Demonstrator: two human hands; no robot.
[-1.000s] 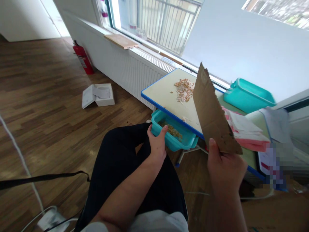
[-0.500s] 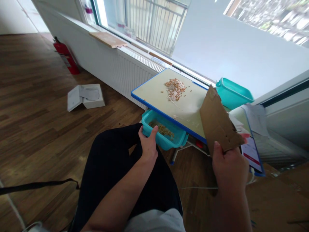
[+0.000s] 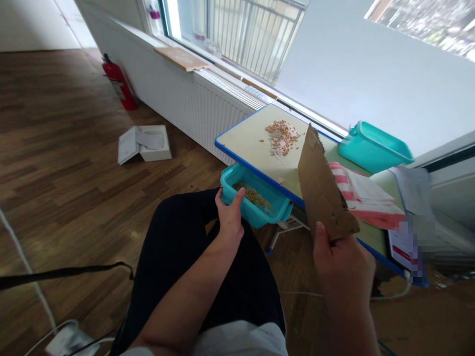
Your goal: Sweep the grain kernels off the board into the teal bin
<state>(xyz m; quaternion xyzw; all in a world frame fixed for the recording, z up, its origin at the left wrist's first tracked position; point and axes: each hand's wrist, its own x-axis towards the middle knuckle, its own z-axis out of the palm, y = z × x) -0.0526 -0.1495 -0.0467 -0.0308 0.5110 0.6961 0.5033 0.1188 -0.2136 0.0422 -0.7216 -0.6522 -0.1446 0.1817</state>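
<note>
My left hand grips the near rim of a teal tray held just under the edge of a small blue-rimmed table. Greenish-brown beans lie in the tray. My right hand pinches the lower end of a torn piece of brown cardboard, which stands upright over the table's near edge. A pile of tan grains is scattered on the tabletop beyond the cardboard.
A second teal tub and a red-striped cloth with papers sit at the table's right. A white radiator runs under the window. A red fire extinguisher and an open white box are on the wooden floor. Cables lie lower left.
The view shifted left then back right. The cardboard went from raised high to lower and closer to the table edge. My left hand kept its hold on the tray.
</note>
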